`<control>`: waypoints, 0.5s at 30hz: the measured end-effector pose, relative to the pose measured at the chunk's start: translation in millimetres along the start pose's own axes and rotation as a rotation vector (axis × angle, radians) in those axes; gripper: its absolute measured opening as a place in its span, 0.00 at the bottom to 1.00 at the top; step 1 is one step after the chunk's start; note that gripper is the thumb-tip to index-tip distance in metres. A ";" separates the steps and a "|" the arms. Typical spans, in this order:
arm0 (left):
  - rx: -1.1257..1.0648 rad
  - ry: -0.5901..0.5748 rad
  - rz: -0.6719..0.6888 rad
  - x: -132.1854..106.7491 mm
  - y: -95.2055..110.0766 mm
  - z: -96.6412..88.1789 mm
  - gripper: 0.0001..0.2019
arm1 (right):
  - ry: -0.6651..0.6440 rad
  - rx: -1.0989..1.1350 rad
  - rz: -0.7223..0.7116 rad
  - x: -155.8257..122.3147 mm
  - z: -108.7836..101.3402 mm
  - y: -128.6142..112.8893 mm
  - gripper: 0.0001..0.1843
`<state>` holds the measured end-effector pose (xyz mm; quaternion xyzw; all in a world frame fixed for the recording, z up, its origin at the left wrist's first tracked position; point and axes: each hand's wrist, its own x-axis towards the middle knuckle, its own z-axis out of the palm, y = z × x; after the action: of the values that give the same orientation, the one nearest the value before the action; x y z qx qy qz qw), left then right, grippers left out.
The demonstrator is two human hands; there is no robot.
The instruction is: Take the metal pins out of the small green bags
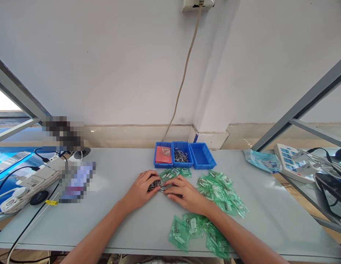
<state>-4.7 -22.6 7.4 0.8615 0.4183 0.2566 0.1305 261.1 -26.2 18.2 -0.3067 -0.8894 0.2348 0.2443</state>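
Gathering stage, by the look of it: left hand (141,189) curled palm-down over a small heap of dark metal pins (155,184) on the counter (104,220), grip hidden beneath, so cannot tell whether closed on any. Right hand (184,194) flat and spread, fingertips touching the heap's edge, holding nothing, with green packets (219,190) just beside and blue trays (184,156) behind. Calls next for a fine pinch, judging the pins small and loose

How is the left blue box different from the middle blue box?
The left blue box holds a flat red packet; the middle blue box holds loose little metal pins. The left box's packet nearly covers its floor; the middle box's pins sit in a heap. Both are blue, alike in size, side by side.
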 end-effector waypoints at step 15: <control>-0.014 -0.008 0.029 0.5 -3.2 2.5 0.09 | 0.284 -0.242 0.184 0.1 7.7 21.3 0.19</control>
<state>-5.1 -20.2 4.1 0.8675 0.4036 0.2578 0.1347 265.8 -13.3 0.2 -0.4436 -0.8361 0.1020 0.3060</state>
